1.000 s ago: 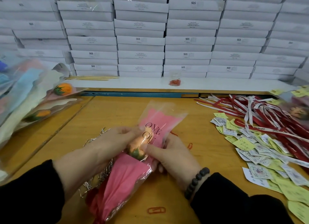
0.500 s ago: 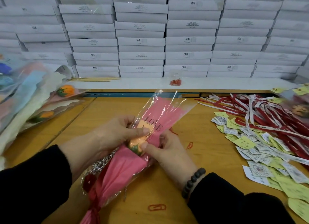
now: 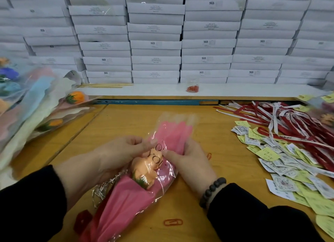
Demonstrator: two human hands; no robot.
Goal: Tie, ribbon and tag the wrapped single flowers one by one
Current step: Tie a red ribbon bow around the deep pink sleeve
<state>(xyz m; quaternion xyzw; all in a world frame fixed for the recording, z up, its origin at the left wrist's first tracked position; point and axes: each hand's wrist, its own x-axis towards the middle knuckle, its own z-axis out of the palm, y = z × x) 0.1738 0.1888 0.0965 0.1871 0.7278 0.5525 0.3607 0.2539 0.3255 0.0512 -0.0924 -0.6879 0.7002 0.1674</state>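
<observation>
A single peach flower wrapped in pink paper and clear cellophane (image 3: 137,193) lies slanted over the wooden table (image 3: 226,173), its top blurred. My left hand (image 3: 117,155) pinches the cellophane beside the printed letters at the flower head. My right hand (image 3: 189,162) holds the sleeve from the right, thumb on its front. Silver twist ties (image 3: 103,189) poke out under my left wrist. A pile of red and white ribbons (image 3: 292,126) and a spread of yellow and white tags (image 3: 289,169) lie to the right.
Wrapped flowers (image 3: 36,111) in several colours are heaped at the left. White boxes (image 3: 155,43) are stacked along the back behind a white ledge holding a cup of red clips (image 3: 192,87) and wooden sticks (image 3: 104,85). Red paper clips (image 3: 173,222) lie on the table.
The wrapped flower has come down from a raised tilt toward the table, and its top now blurs with motion. Both hands have kept their hold at the flower head.
</observation>
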